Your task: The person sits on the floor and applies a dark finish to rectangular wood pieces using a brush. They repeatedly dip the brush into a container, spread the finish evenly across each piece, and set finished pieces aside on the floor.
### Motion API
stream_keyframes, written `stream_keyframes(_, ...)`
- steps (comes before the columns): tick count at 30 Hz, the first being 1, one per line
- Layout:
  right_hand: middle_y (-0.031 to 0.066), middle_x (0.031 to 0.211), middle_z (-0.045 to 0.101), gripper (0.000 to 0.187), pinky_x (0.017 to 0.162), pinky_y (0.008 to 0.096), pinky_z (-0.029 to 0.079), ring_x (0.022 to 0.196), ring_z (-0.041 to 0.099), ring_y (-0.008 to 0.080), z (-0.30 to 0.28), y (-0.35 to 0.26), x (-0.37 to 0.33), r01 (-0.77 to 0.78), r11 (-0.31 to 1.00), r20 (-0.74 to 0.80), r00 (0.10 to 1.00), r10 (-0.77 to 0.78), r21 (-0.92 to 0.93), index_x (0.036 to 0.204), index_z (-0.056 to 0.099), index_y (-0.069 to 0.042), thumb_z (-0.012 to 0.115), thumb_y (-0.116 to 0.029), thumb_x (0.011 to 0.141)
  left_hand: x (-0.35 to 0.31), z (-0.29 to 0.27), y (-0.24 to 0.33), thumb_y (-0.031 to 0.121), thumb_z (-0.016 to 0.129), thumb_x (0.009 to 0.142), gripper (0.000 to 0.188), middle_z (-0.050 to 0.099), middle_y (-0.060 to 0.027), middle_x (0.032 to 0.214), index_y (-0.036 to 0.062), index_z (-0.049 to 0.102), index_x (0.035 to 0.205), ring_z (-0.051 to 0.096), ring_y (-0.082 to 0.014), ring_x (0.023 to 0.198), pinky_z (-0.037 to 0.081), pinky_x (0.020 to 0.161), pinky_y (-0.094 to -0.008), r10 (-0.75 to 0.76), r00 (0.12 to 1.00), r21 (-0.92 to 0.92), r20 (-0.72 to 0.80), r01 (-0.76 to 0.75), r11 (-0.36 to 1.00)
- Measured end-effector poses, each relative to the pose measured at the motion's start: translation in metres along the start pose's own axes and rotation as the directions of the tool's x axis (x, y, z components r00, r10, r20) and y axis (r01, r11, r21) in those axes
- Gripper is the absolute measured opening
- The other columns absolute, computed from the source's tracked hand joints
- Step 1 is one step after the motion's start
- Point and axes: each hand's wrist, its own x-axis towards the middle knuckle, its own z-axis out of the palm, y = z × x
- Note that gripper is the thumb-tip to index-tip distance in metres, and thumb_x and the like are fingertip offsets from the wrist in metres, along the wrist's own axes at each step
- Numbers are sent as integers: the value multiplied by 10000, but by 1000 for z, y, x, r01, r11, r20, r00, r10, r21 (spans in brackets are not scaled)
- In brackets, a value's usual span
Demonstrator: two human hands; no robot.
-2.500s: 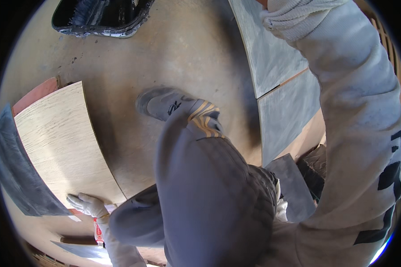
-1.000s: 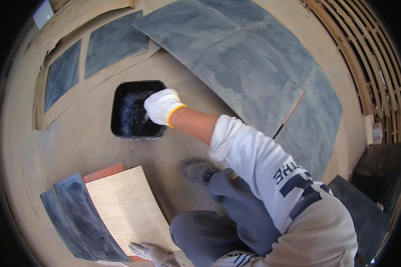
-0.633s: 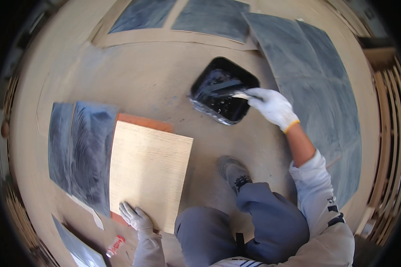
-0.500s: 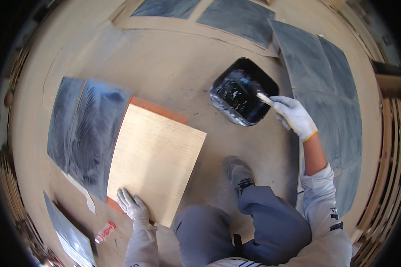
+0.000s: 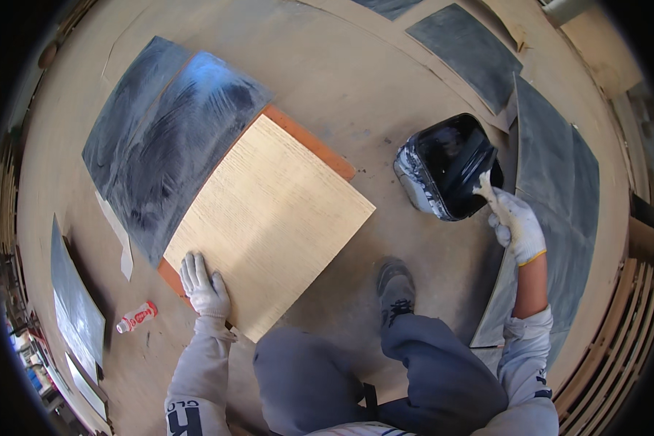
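Note:
My left hand (image 5: 204, 284), in a white glove, lies flat with fingers stretched on the lower left edge of a pale wood-grain panel (image 5: 269, 218). The panel rests on a reddish-brown board (image 5: 312, 145), whose edges show around it. Gloved as well, my right hand (image 5: 518, 227) is closed around a paintbrush (image 5: 485, 190) with a pale, smudged handle. It is at the near right rim of a square black bucket (image 5: 434, 178) holding dark, glossy liquid. The brush's bristles are hard to make out against the dark bucket. Pale smears coat the bucket's outer side.
Dark-coated panels (image 5: 189, 131) lie against the pale panel's left side. More dark panels (image 5: 559, 167) lie at the right and far right. A plastic bottle with a red label (image 5: 136, 317) is on the floor at left. Wooden slats (image 5: 618, 341) stand at the right edge.
The view has shifted, so the panels and bucket sit differently in it. My right hand has drawn the brush to the bucket's near rim. My left hand stays flat on the pale panel.

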Motion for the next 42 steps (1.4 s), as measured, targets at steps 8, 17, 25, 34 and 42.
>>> stream_keyframes(8, 19, 771, 594, 458, 401, 206, 308, 504, 486, 58, 23, -16, 3, 97, 976, -89, 989, -117, -195, 1473, 618, -28, 528, -289, 1108, 2, -5, 8, 202, 634, 967, 637, 446, -267, 1638, 6, 495, 1558, 380, -483, 1529, 259, 1279, -587, -65, 998, -2, 13, 65, 998)
stream_keyframes(17, 42, 835, 608, 439, 394, 193, 279, 458, 393, 54, 0, 35, 8, -95, 907, 95, 994, 62, 410, 1482, 607, -81, 525, -328, 1128, -14, 13, -4, 399, 623, 1003, 737, 293, -303, 1710, 51, 419, 1620, 218, -522, 1589, 116, 1302, -631, -295, 954, 126, 45, 287, 949)
stream_keyframes(25, -7, 788, 600, 451, 387, 182, 279, 466, 409, 42, 1, 56, 0, -32, 983, -67, 997, 45, 182, 1490, 615, -95, 545, -343, 1120, -14, 18, -7, 414, 595, 1018, 745, 264, -345, 1697, 30, 388, 1621, 184, -570, 1580, 118, 1294, -646, -305, 952, 81, 39, 301, 950)
stream_keyframes(34, -46, 941, 650, 457, 509, 179, 354, 627, 479, 13, 43, -6, -13, 324, 908, -108, 926, -362, -266, 1501, 617, -17, 613, -165, 1069, 24, -67, 18, 345, 722, 946, 526, 588, -243, 1459, 55, 637, 1376, 531, -431, 1374, 418, 1148, -556, -270, 950, 106, 157, 255, 961)
stream_keyframes(42, 188, 1237, 774, 411, 918, 402, 577, 1009, 766, 329, 41, 2, -21, 245, 366, -12, 817, -576, -898, 1392, 733, -152, 680, -210, 989, 34, -132, 199, 225, 787, 903, 347, 755, -134, 1095, 62, 697, 1196, 737, -342, 988, 585, 860, -449, 215, 969, -446, 121, -141, 884)
